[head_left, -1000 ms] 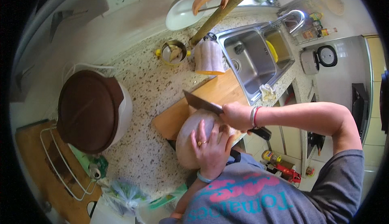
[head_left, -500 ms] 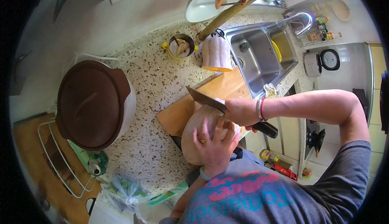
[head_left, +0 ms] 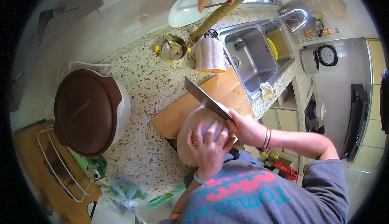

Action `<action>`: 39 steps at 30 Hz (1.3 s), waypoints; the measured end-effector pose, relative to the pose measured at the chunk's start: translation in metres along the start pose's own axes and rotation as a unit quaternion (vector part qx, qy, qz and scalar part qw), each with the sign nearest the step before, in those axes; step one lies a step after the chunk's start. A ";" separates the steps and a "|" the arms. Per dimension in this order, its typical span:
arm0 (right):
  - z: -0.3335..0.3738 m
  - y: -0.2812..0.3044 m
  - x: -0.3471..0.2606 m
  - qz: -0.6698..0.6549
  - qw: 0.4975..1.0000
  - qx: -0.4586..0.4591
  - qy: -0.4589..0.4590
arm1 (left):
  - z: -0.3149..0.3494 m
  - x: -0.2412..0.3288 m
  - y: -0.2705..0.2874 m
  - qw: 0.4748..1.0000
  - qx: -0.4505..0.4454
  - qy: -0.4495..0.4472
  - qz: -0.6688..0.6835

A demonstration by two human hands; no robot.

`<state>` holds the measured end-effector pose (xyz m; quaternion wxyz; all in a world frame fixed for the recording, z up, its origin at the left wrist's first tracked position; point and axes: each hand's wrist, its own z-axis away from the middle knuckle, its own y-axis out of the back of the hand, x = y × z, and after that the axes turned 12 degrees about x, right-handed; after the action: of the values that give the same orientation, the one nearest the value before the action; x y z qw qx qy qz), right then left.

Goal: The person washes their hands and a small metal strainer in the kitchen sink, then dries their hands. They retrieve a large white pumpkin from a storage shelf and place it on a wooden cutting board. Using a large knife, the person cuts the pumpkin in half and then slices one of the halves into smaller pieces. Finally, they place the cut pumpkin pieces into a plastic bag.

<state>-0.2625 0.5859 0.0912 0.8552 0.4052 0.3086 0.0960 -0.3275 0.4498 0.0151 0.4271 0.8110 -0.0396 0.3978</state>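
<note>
A large pale pumpkin piece [head_left: 186, 137] rests on the near part of a wooden cutting board [head_left: 227, 88]. My left hand [head_left: 208, 147], with a ring on one finger, presses down over it with curved, spread fingers, holding it. In my right hand [head_left: 248, 130] is a cleaver [head_left: 204, 97]; its handle is hidden by the fist. The blade slants across the pumpkin's far side, and I cannot tell how deep it sits. Another pumpkin piece [head_left: 209, 54] stands on the counter beyond the board, its orange cut face down.
A steel double sink [head_left: 253, 56] lies at the far right, a cloth [head_left: 268, 91] on its near edge. A yellow-handled pot [head_left: 174, 49] stands at the back. A brown-lidded cooker [head_left: 87, 110] fills the left, with a plastic bag of greens [head_left: 125, 193] nearer me.
My right wrist and elbow have dropped, and the cleaver's handle has gone from sight behind the hand. The blade is tilted more steeply. My left hand stays on the pumpkin.
</note>
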 end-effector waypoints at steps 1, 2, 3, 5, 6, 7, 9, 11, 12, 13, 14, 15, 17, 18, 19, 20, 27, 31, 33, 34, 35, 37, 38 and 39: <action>-0.009 0.010 -0.001 0.011 0.998 -0.049 -0.034 | 0.000 0.002 -0.001 1.000 -0.010 -0.015 -0.003; -0.017 0.017 0.002 0.040 0.995 -0.090 0.004 | -0.004 0.004 -0.002 0.999 -0.011 -0.031 -0.007; -0.019 0.017 0.007 0.000 0.996 -0.084 0.003 | -0.003 0.005 -0.002 1.000 -0.010 -0.028 -0.004; -0.021 0.019 0.003 0.039 0.991 -0.125 -0.005 | 0.001 0.004 -0.003 1.000 -0.008 -0.019 0.001; -0.023 0.022 0.000 0.046 0.989 -0.137 -0.020 | 0.001 0.004 -0.003 1.000 -0.001 -0.023 0.004; -0.025 0.026 -0.004 0.049 0.986 -0.154 -0.040 | 0.003 0.004 -0.003 1.000 -0.012 -0.027 0.000; -0.037 0.057 -0.038 0.028 0.955 -0.249 -0.158 | -0.001 0.006 -0.004 0.999 -0.024 -0.029 -0.010; -0.040 0.089 -0.049 0.072 0.934 -0.285 -0.202 | -0.007 0.012 -0.006 0.999 -0.024 -0.035 -0.004; -0.036 0.095 -0.048 0.092 0.930 -0.282 -0.217 | -0.009 0.014 -0.007 0.999 -0.031 -0.033 -0.005; -0.027 0.097 -0.045 0.071 0.939 -0.264 -0.208 | -0.011 0.016 -0.007 0.999 -0.039 -0.030 -0.006; -0.016 0.094 -0.041 0.056 0.950 -0.240 -0.190 | -0.011 0.014 -0.006 0.999 -0.027 -0.024 0.010; -0.003 0.087 -0.031 0.035 0.958 -0.228 -0.172 | -0.011 0.013 -0.007 0.999 -0.024 -0.018 0.015; 0.021 0.083 -0.020 -0.011 0.971 -0.189 -0.148 | -0.009 0.013 -0.007 0.999 -0.029 -0.009 0.026; 0.035 0.079 -0.006 0.015 0.978 -0.173 -0.115 | -0.009 0.013 -0.008 0.999 -0.031 -0.005 0.028; 0.049 0.073 0.008 0.040 0.983 -0.157 -0.082 | -0.007 0.013 -0.007 0.999 -0.036 0.003 0.029; 0.057 0.072 0.010 0.041 0.986 -0.137 -0.087 | -0.006 0.014 -0.008 0.999 -0.036 0.003 0.026; 0.098 0.043 0.040 0.044 0.993 -0.034 -0.108 | -0.011 0.020 -0.011 0.998 -0.051 -0.024 -0.006; 0.100 0.023 0.065 0.022 0.997 0.008 -0.077 | -0.016 0.025 -0.014 0.996 -0.069 -0.047 -0.022; 0.091 0.013 0.071 0.011 0.998 0.023 -0.050 | -0.015 0.027 -0.016 0.996 -0.064 -0.053 -0.029; 0.086 0.005 0.076 0.021 0.998 0.006 -0.058 | -0.013 0.030 -0.015 0.995 -0.069 -0.060 -0.040; 0.083 -0.003 0.081 0.008 0.999 0.017 -0.051 | -0.012 0.031 -0.015 0.995 -0.067 -0.065 -0.045; 0.080 -0.018 0.092 -0.016 0.998 0.039 -0.037 | -0.011 0.033 -0.017 0.994 -0.063 -0.074 -0.056; 0.073 -0.036 0.101 -0.032 0.997 0.053 -0.038 | -0.011 0.034 -0.017 0.993 -0.064 -0.085 -0.054; 0.068 -0.051 0.108 -0.043 0.997 0.060 -0.027 | -0.008 0.035 -0.017 0.992 -0.066 -0.095 -0.052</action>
<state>-0.1404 0.5541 0.0366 0.8404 0.4450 0.3080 0.0293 -0.3023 0.4762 0.0300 0.4938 0.8164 -0.0640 0.2926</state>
